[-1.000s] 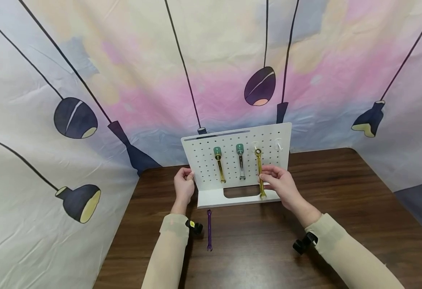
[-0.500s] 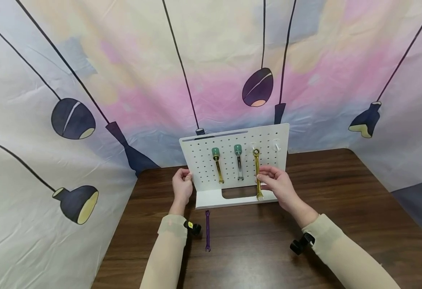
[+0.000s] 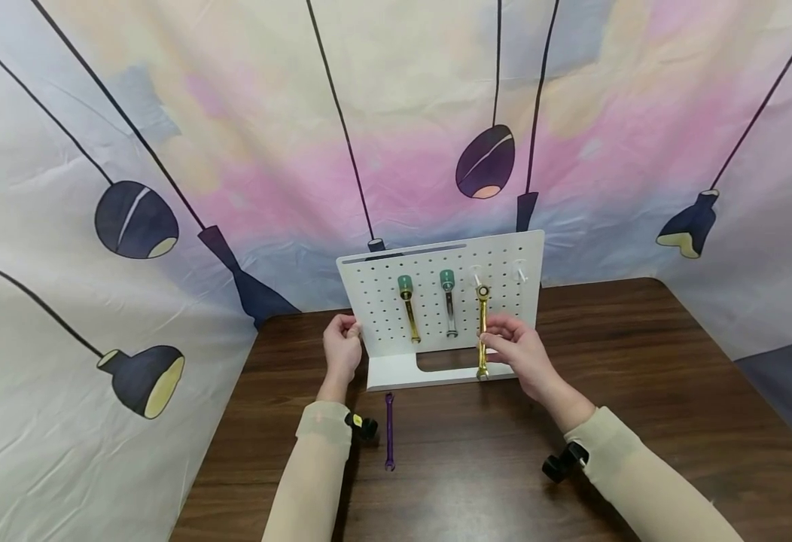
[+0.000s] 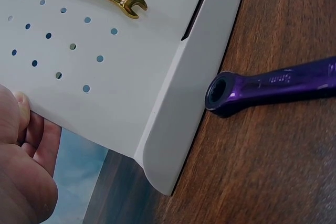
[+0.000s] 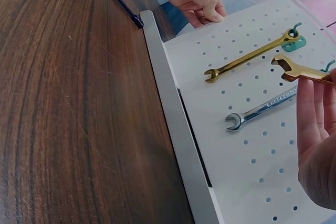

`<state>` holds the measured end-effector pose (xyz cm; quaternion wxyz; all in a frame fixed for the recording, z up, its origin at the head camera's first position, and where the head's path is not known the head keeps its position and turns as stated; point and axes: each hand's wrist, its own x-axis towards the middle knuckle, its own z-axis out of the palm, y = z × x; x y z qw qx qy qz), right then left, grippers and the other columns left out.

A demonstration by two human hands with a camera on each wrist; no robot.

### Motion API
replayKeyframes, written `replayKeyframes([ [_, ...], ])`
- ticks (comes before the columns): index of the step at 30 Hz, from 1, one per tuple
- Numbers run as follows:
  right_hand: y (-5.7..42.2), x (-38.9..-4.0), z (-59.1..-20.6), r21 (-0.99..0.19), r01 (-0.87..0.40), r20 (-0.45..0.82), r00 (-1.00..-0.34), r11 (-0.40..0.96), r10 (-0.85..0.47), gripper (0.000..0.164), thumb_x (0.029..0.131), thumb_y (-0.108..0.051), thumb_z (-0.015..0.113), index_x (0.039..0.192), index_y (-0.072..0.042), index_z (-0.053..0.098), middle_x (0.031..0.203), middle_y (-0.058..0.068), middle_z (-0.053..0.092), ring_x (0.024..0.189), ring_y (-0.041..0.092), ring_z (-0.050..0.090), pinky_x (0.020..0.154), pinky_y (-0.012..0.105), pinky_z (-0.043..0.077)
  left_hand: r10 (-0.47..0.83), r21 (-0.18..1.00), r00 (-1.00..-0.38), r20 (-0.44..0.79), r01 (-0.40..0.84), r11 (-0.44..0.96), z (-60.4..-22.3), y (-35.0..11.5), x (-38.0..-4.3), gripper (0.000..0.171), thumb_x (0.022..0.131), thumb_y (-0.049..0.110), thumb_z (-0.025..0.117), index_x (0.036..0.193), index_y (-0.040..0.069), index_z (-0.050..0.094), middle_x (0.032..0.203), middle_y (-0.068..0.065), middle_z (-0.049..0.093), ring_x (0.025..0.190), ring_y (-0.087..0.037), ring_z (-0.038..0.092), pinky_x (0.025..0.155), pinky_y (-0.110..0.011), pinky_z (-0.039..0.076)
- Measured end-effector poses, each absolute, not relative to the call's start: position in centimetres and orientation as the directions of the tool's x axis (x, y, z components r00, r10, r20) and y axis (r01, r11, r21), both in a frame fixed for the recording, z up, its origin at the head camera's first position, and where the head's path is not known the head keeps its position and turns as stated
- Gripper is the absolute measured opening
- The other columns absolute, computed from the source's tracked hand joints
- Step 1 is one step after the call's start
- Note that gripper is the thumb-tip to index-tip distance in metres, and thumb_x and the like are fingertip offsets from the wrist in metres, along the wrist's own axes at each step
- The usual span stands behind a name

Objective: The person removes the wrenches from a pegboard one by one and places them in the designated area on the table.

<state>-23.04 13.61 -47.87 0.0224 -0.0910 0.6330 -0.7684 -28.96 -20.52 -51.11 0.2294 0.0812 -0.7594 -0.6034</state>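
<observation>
Nearest to us, on the brown table (image 3: 464,459), we see two pale sleeves (image 3: 311,474), each with a black device (image 3: 564,461) at its wrist. Between the arms lies a purple wrench (image 3: 390,433), just before the white pegboard (image 3: 391,369) and pointing away from us. A little farther, the right hand (image 3: 521,355) pinches a gold wrench (image 3: 482,320) between thumb and fingers. This wrench stands nearly upright before the board, ring end up and open end down, with the ring just below a pale hook (image 3: 476,276); we cannot tell if they touch. The left hand (image 3: 343,350) grips the left edge of the board, its fingers bent. On the board, a second gold wrench (image 3: 410,316) and a silver wrench (image 3: 450,312) hang from green hooks (image 3: 405,282), and at right we notice another pale hook (image 3: 520,272). Behind everything there is a painted cloth (image 3: 409,98) with dark lamps.
</observation>
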Motion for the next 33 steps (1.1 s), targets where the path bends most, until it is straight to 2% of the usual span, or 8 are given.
replayKeyframes([
  [5, 13.4, -22.9, -48.0, -0.979, -0.062, 0.095, -0.981, -0.195, -0.17, 0.021, 0.101, 0.005, 0.064, 0.12, 0.008, 0.058, 0.097, -0.001, 0.068, 0.087, 0.012, 0.07, 0.077, 0.036, 0.064, -0.405, 0.957, -0.882, 0.242, 0.147, 0.25, -51.2, -20.5, -28.9, 0.007, 0.103, -0.003, 0.065, 0.097, 0.0, 0.063, 0.091, -0.007, 0.059, 0.081, -0.017, 0.056, 0.069, -0.023, 0.048],
  [12, 13.0, -22.4, -48.5, -0.977, -0.017, 0.054, -0.984, -0.214, -0.168, 0.017, 0.1, 0.003, 0.067, 0.113, 0.002, 0.058, 0.095, -0.001, 0.067, 0.086, 0.012, 0.069, 0.073, 0.035, 0.064, -0.41, 0.961, -0.88, 0.241, 0.156, 0.23, -51.1, -20.6, -28.9, 0.007, 0.103, -0.004, 0.065, 0.097, -0.001, 0.063, 0.09, -0.007, 0.059, 0.081, -0.019, 0.056, 0.068, -0.021, 0.047],
  [18, 12.1, -21.9, -49.8, -0.97, 0.053, -0.003, -0.979, -0.237, -0.204, 0.017, 0.099, 0.004, 0.066, 0.114, 0.002, 0.058, 0.095, 0.001, 0.068, 0.087, 0.014, 0.07, 0.074, 0.037, 0.064, -0.411, 0.959, -0.877, 0.248, 0.162, 0.233, -51.1, -20.4, -28.9, 0.007, 0.103, -0.005, 0.064, 0.097, -0.002, 0.063, 0.088, -0.006, 0.058, 0.078, -0.016, 0.054, 0.066, -0.022, 0.045],
  [25, 10.9, -21.3, -50.5, -0.982, 0.086, -0.036, -0.96, -0.167, -0.279, 0.021, 0.099, 0.0, 0.069, 0.116, 0.005, 0.058, 0.097, 0.005, 0.067, 0.085, 0.015, 0.07, 0.073, 0.038, 0.065, -0.397, 0.958, -0.884, 0.246, 0.161, 0.235, -50.8, -20.0, -29.0, 0.007, 0.104, -0.004, 0.064, 0.097, -0.001, 0.063, 0.089, -0.007, 0.058, 0.078, -0.016, 0.051, 0.066, -0.023, 0.044],
  [33, 9.3, -20.4, -51.6, -0.982, 0.127, -0.08, -0.95, -0.14, -0.303, 0.028, 0.098, -0.001, 0.07, 0.121, 0.007, 0.057, 0.1, 0.006, 0.068, 0.09, 0.016, 0.069, 0.076, 0.042, 0.065, -0.4, 0.957, -0.881, 0.25, 0.162, 0.24, -51.1, -20.4, -28.7, 0.009, 0.103, -0.006, 0.064, 0.096, 0.0, 0.063, 0.088, -0.007, 0.058, 0.076, -0.016, 0.052, 0.065, -0.022, 0.045],
])
